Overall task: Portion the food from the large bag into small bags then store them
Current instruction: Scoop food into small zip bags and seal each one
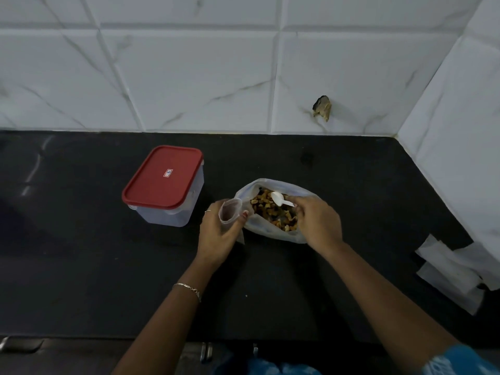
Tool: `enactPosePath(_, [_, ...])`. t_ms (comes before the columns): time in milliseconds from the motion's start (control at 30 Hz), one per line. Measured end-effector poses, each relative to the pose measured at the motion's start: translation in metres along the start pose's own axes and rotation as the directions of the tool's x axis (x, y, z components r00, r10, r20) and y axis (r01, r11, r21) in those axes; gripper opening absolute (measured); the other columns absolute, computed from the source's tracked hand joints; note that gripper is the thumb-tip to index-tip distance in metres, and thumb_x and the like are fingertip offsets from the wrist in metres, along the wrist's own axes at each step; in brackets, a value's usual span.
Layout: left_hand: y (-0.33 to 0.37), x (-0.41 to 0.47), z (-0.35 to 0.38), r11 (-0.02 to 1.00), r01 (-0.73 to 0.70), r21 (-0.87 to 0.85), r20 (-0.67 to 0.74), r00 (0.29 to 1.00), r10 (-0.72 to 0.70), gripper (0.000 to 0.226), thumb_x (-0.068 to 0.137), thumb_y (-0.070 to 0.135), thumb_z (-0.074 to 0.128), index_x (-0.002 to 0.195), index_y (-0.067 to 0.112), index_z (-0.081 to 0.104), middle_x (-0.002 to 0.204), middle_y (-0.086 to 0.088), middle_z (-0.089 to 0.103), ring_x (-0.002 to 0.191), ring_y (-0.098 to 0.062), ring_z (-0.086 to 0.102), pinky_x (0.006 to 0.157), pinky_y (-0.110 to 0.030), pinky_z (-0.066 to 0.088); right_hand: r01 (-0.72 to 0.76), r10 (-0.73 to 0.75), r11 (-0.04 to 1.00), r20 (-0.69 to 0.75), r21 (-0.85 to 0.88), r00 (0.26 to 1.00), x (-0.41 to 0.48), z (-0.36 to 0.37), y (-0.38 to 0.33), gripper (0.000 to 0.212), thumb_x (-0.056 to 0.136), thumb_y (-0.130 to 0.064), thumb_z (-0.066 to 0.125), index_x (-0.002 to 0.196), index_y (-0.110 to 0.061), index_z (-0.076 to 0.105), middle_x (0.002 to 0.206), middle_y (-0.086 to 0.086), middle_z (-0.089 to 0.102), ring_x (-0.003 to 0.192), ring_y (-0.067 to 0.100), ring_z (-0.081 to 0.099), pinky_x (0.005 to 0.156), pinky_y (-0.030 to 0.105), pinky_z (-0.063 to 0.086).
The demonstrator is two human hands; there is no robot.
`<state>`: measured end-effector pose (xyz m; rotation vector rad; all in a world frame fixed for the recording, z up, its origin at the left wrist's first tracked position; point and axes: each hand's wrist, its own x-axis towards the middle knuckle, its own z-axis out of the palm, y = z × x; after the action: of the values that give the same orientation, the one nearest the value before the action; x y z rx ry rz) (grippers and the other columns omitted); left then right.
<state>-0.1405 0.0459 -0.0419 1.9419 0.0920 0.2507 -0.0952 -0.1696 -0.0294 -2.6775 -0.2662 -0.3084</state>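
Large bag (272, 235) of pale plastic on the black table (81, 266), right of centre, mouth spread wide and facing up. Inside, food (273, 215): a mix of brown, yellow and dark pieces filling the opening. Over the food, a small white spoon (278, 198), bowl toward the wall, handle pinched in the curled fingers of the right hand (316, 220), reaching over the bag's mouth from the right side. Just left of the large bag, at its rim, the small bag (230, 209), clear, held upright with its top open, gripped by the left hand (219, 234), fingers and thumb curled round it; contents, if any, not to be made out. Ring (207, 211) on one left finger, thin bracelet (189, 288) on the left wrist. Farther left on the table, apart from both bags, a clear rectangular container (173, 212) closed with a red lid (162, 175), small label at the lid's middle. At the table's right edge, well apart from the bags, a few flat white sheets (449, 269), too unclear to name further. Behind, white marbled wall tiles (189, 77) with a chipped hole (322, 107) low down, beyond the large bag.
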Motion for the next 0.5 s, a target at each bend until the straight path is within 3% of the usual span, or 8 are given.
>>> enactPosePath(167, [-0.013, -0.003, 0.004, 0.995, 0.009, 0.098, 0.045, 0.999, -0.014, 0.067, 0.072, 0.068, 0.061, 0.127, 0.033, 0.048, 0.130, 0.008, 0.046, 0.122, -0.012, 0.046, 0.098, -0.042, 0.048, 0.137, -0.136, 0.984, 0.012, -0.112, 0.991, 0.012, 0.012, -0.006, 0.038, 0.092, -0.010, 0.057, 0.128, -0.023, 0.060, 0.106, -0.003, 0.068, 0.093, 0.012, 0.063, 0.076, 0.027, 0.055])
enactPosePath(333, [-0.031, -0.007, 0.005, 0.990, 0.053, 0.129, 0.156, 0.985, -0.073, 0.086, 0.072, 0.054, 0.071, 0.143, 0.027, 0.032, 0.141, 0.007, 0.041, 0.131, -0.012, 0.041, 0.105, -0.045, 0.044, 0.096, -0.095, 0.994, 0.021, -0.057, 0.995, 0.016, 0.019, -0.002, 0.036, 0.093, -0.010, 0.055, 0.125, -0.025, 0.063, 0.112, -0.007, 0.069, 0.101, 0.008, 0.063, 0.084, 0.025, 0.053])
enactPosePath(500, [-0.032, -0.007, 0.006, 0.993, 0.060, 0.106, 0.184, 0.980, -0.079, 0.082, 0.079, 0.037, 0.074, 0.147, 0.026, 0.029, 0.144, 0.008, 0.043, 0.132, -0.009, 0.041, 0.107, -0.040, 0.042, 0.010, -0.014, 0.996, 0.052, 0.090, 0.999, 0.010, 0.013, 0.000, 0.036, 0.096, -0.010, 0.049, 0.126, -0.025, 0.063, 0.110, -0.007, 0.068, 0.090, 0.004, 0.062, 0.071, 0.015, 0.044])
